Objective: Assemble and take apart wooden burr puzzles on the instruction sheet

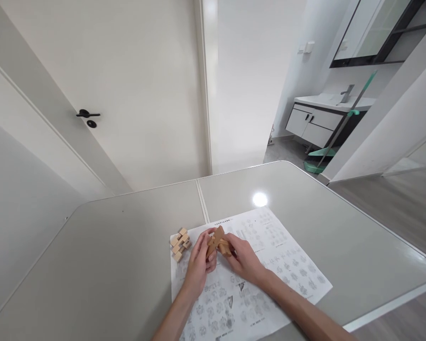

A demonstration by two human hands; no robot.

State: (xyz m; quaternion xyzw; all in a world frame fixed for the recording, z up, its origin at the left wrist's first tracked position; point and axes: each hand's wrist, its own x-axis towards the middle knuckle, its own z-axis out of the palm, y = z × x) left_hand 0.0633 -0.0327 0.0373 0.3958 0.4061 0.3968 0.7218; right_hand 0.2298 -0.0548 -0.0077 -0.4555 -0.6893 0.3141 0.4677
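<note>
Over a printed paper sheet (248, 303), both my hands hold a brown wooden puzzle (218, 241) made of interlocking pieces. My left hand (199, 263) wraps around its left side, with the fingers curled behind and under it. From the right, my right hand (244, 258) grips the puzzle's other end between thumb and fingers. Parts of the puzzle are hidden by my fingers. Beside my left hand, a lighter wooden block shape of joined small cubes (181, 244) lies on the sheet's upper left corner.
The sheet lies on a grey table (102, 265) with a white edge and a seam across it. Behind the table stands a white door (145, 85) with a black handle. A sink cabinet (314, 121) and a green dustpan (314, 166) are at the back right.
</note>
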